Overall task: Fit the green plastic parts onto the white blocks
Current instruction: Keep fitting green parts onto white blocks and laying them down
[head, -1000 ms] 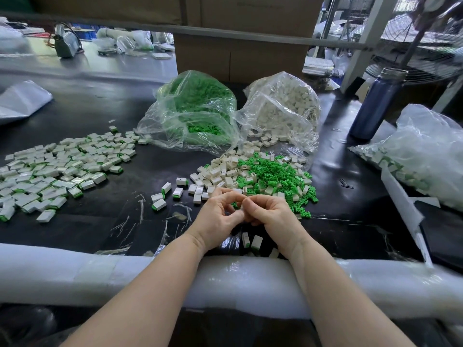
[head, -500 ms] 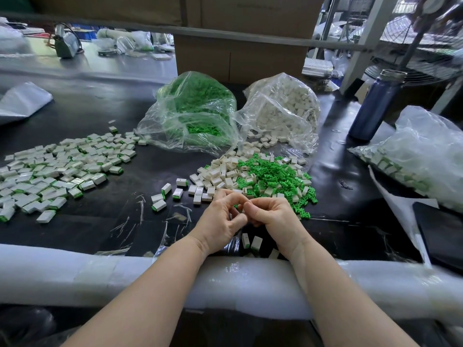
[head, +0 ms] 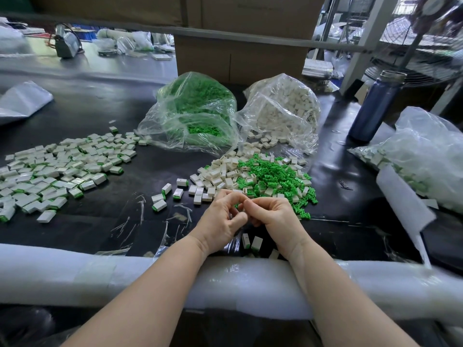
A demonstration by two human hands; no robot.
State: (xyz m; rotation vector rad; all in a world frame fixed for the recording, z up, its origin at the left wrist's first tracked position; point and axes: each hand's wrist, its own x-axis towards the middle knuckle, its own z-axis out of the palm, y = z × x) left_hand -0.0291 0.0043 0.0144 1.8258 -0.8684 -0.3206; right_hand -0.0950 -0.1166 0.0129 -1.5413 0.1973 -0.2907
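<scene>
Green plastic parts (head: 275,180) lie heaped with bare white blocks (head: 220,175) at centre frame, just above the hands. In the head view, left hand (head: 221,222) and right hand (head: 271,215) meet fingertip to fingertip, fingers curled; what they pinch is hidden, so I cannot tell. These pieces look light, stiff and small, best pinched by their side faces. Finished blocks (head: 62,169) spread at left.

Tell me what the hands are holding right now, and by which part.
Cannot tell: left hand and right hand meet fingertip to fingertip with fingers curled, as if pinching something small, but the fingers hide it.
</scene>
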